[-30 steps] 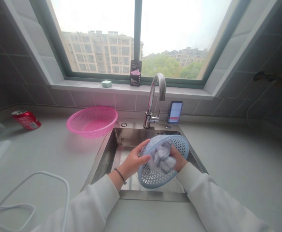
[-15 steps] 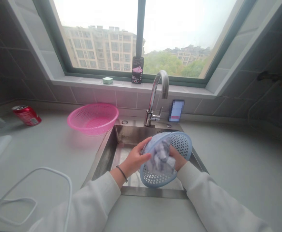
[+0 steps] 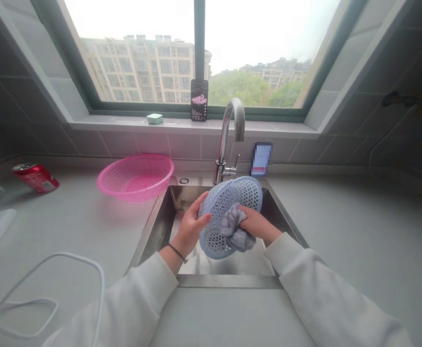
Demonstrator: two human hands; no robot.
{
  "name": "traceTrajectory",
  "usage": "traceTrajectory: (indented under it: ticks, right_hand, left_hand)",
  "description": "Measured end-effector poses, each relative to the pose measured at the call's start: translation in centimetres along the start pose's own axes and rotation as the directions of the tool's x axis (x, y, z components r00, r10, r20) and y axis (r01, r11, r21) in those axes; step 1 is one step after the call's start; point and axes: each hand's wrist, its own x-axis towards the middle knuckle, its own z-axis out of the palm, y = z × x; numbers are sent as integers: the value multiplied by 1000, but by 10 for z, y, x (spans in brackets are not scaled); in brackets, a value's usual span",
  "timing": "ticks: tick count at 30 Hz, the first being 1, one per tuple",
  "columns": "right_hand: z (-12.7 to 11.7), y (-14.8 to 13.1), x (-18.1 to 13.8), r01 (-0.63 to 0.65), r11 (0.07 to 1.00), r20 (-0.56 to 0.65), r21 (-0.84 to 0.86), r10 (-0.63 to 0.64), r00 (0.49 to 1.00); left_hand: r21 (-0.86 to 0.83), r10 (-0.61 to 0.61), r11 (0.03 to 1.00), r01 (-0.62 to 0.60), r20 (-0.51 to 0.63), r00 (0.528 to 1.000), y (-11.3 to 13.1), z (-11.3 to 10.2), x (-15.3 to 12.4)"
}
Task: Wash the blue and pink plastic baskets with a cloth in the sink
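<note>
While both hands work right over the stainless-steel sink [image 3: 156, 231], the light-blue plastic mesh basket [image 3: 232, 197] hangs tilted above the basin, close to the chrome faucet [image 3: 225, 144]. The left hand [image 3: 191, 226] has it from the outer side, fingers spread apart and curled over the mesh near the rim. That looks like the safe place to hold: the basket should be light and a bit flexible, and wet plastic could turn slippery. Over at the lower edge, the right hand [image 3: 257, 224] presses its fingers together into a crumpled grey-blue cloth [image 3: 234, 229], a soft, floppy bundle pinned against the basket; the fingertips are buried, so the exact grip is hidden. Left of the sink, a pink mesh basket [image 3: 134, 178] sits on the counter, with a red soda can [image 3: 36, 177] farther out and a loop of white cable [image 3: 47, 294] nearer the person. Nothing stands between the hands and the basin.
</note>
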Motion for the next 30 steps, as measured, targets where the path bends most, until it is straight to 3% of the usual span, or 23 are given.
traceTrajectory:
  ticks: [3, 5, 7, 8, 10, 11, 13, 15, 18, 20, 22, 24, 27, 30]
  right_hand:
    - [-7, 1, 4, 21, 992, -301, -121, -57, 952]
    - [-7, -3, 4, 102, 981, -466, -166, -169, 869]
    - [-3, -10, 3, 195, 961, -543, -195, -272, 794]
    - [0, -15, 1, 239, 950, -533, -204, -312, 786]
    - [9, -26, -4, 341, 921, -403, -187, -388, 829]
    - [15, -33, -7, 398, 904, -277, -159, -428, 861]
    - [26, -43, -12, 477, 874, 0, -96, -479, 878]
    - [35, -46, -16, 485, 868, 201, -104, -459, 865]
    - [38, -35, -16, 423, 880, 315, -218, -346, 884]
    - [33, -22, -13, 344, 888, 267, -304, -267, 926]
    - [23, -11, -9, 233, 894, 122, -382, -201, 972]
    - [13, -6, -5, 112, 889, -52, -444, -150, 987]
    - [5, -12, -1, 19, 870, -254, -492, -165, 953]
    - [9, -24, -2, 144, 868, -264, -475, -297, 918]
  left_hand:
    - [-22, -7, 1000, 7, -3, 1000, 0, -1, 0]
    - [-32, -32, 999, 32, 1, 999, -1, 0, 0]
    - [-31, -86, 996, 87, 44, 995, -2, 2, -2]
    - [-23, -115, 993, 117, 79, 990, -2, 3, -3]
    - [0, -154, 988, 156, 129, 980, -2, 7, -4]
    - [5, -158, 987, 159, 133, 978, -2, 8, -4]
    - [-13, -146, 989, 148, 110, 983, -1, 10, -4]
    - [-54, -134, 989, 139, 83, 987, -1, 10, -3]
    - [-67, -120, 990, 123, 48, 992, 1, 7, -1]
    - [-32, -104, 994, 105, 37, 994, 2, 4, -1]
    - [15, -95, 995, 95, 49, 994, 2, 3, -1]
    - [55, -98, 994, 95, 67, 993, 3, 4, -2]
    - [123, -136, 985, 124, 96, 986, 3, 7, -4]
    - [199, -181, 968, 156, 115, 977, 2, 11, -6]
